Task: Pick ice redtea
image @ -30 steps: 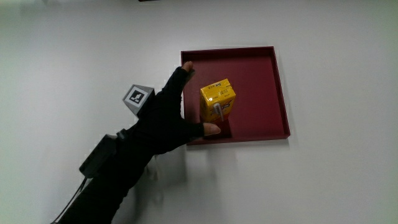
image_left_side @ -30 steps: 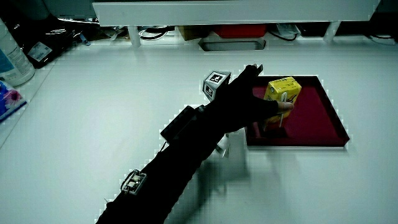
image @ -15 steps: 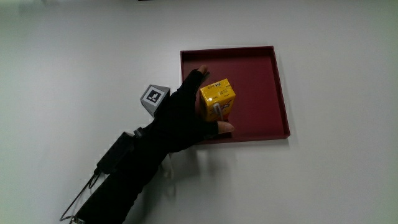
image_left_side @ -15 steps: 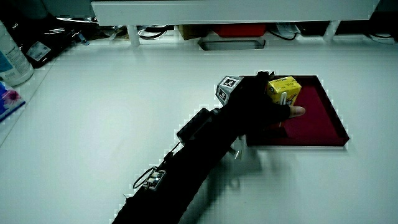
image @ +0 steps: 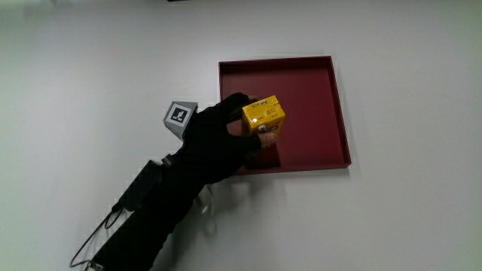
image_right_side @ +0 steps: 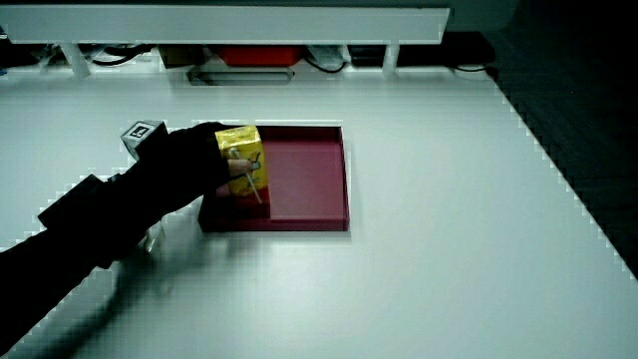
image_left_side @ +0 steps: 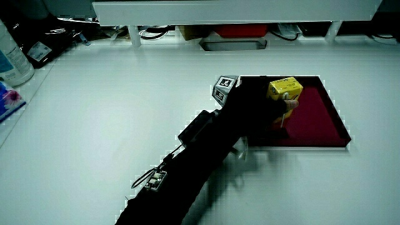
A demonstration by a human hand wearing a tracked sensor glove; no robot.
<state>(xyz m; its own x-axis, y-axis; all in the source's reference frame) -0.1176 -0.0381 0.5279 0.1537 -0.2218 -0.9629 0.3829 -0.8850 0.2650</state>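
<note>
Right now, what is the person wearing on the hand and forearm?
The hand wears a black glove with bare fingertips. A small pale cube with a black square pattern sits on its back. A black sleeve covers the forearm, with a dark box at the wrist and a thin cable trailing.

**Yellow iced tea carton in a red tray**

A small yellow cardboard drink carton (image: 263, 116) stands upright in a shallow, square, dark red tray (image: 316, 113), close to the tray wall nearest the person. A thin straw lies slantwise against its front face, seen in a side view (image_right_side: 243, 170). The black-gloved hand (image: 218, 139) wraps its fingers around the carton's side, gripping it, as a side view (image_left_side: 282, 92) shows.
</note>
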